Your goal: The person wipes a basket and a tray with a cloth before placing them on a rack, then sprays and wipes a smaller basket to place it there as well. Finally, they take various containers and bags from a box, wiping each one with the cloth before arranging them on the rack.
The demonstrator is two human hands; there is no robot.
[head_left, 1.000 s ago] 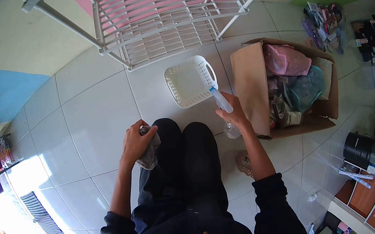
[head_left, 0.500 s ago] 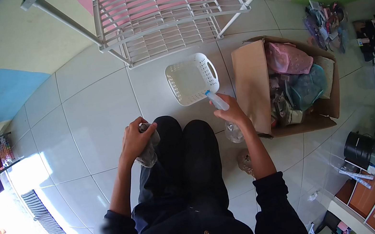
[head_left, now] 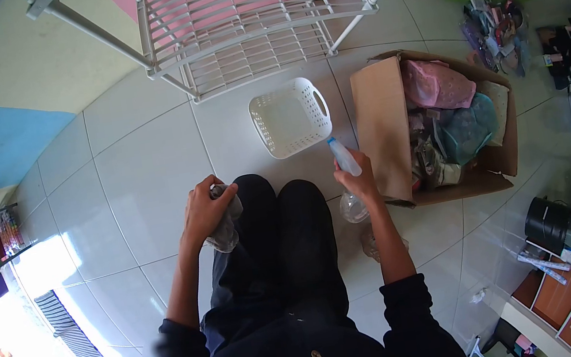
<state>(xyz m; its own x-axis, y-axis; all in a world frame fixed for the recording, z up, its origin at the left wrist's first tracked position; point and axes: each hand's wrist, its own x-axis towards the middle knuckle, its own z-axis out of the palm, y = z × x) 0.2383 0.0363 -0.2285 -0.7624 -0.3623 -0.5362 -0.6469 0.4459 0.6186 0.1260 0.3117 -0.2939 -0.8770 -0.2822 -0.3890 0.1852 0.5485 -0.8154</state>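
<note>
My right hand [head_left: 357, 179] is closed around a spray bottle [head_left: 353, 208] with a clear body, a pale trigger head and a blue nozzle pointing up and away from me. It hovers beside my right knee, between the white basket [head_left: 266, 137] and the cardboard box [head_left: 384, 134]. My left hand [head_left: 207, 208] grips a crumpled grey cloth [head_left: 225, 237] next to my left thigh; part of the cloth is hidden by the fingers. The basket, with perforated walls, rests upright on the floor ahead of my knees, and neither hand touches it.
A white wire rack [head_left: 243, 44] stands ahead. The box on the right holds a pink bag [head_left: 437, 84] and a teal bag [head_left: 469, 130]. A brownish see-through object [head_left: 371, 243] lies partly behind my right forearm. Packaged items [head_left: 496, 32] sit far right.
My right hand has moved slightly toward me, drawing the spray bottle's nozzle back and to the right, away from the basket's edge. My left hand stays almost still with the cloth.
</note>
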